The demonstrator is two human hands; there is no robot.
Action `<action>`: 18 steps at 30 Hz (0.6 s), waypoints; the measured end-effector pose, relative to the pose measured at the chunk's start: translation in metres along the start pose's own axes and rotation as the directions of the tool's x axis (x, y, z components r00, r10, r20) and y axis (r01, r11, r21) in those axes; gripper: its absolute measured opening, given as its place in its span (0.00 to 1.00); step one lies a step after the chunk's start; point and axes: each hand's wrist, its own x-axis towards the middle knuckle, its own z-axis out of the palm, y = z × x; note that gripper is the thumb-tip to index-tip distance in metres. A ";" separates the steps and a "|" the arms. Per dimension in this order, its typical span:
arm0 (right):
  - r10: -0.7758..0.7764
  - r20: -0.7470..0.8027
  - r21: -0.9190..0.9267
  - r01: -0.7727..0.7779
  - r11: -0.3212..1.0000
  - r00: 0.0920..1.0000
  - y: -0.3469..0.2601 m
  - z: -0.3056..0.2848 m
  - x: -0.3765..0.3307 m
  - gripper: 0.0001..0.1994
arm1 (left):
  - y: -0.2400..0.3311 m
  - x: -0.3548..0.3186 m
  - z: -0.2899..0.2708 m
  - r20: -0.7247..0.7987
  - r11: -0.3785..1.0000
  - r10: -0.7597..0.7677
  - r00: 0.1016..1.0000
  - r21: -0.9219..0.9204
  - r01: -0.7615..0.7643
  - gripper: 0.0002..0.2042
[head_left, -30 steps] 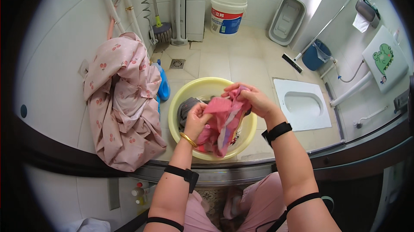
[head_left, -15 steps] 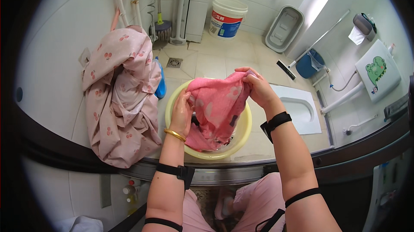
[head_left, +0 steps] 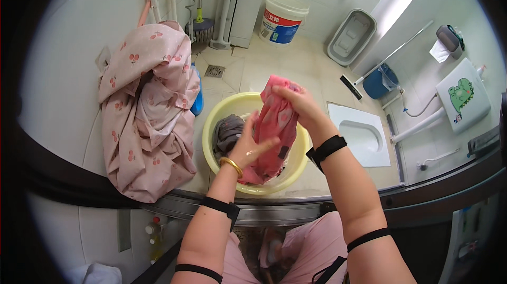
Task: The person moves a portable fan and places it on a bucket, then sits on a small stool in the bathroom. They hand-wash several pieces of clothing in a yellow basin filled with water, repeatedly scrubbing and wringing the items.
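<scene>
My right hand (head_left: 302, 105) grips the gathered upper end of a pink patterned cloth (head_left: 280, 117) and holds it up over a pale yellow basin (head_left: 217, 105). From there the cloth hangs in folds, and its lower part rests in the basin. My left hand (head_left: 250, 145), with a gold bangle at the wrist, is against the left side of the cloth with thumb and fingers spread apart. Beside it, a dark grey cloth (head_left: 227, 133) lies bunched in the left part of the basin.
Left of the basin hangs a large pink cherry-print cloth (head_left: 153, 125), partly covering a blue object (head_left: 198, 102). Right of it is a white squat toilet (head_left: 362, 133). A paint bucket (head_left: 282, 17), grey tub (head_left: 352, 36) and blue bin (head_left: 380, 79) stand farther back. A door track (head_left: 253, 214) runs in front.
My left hand has let go of the cloth's left side and moved right, fingers spreading. The cloth is now gathered narrower in my right hand, exposing the dark grey cloth.
</scene>
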 end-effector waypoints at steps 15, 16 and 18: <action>-0.124 -0.056 0.436 0.136 0.890 0.991 0.001 -0.071 0.006 0.12 | -0.003 0.001 -0.029 -0.141 0.982 -0.177 0.974 0.041 0.184 0.27; -0.046 -0.112 0.503 0.097 0.859 0.993 0.017 -0.073 0.006 0.12 | 0.000 -0.007 -0.029 -0.188 0.855 -0.203 0.961 0.445 0.268 0.29; 0.062 -0.170 0.580 0.049 0.813 0.983 0.044 -0.071 0.007 0.13 | 0.012 -0.018 -0.010 -0.223 0.598 0.007 0.975 0.782 0.175 0.32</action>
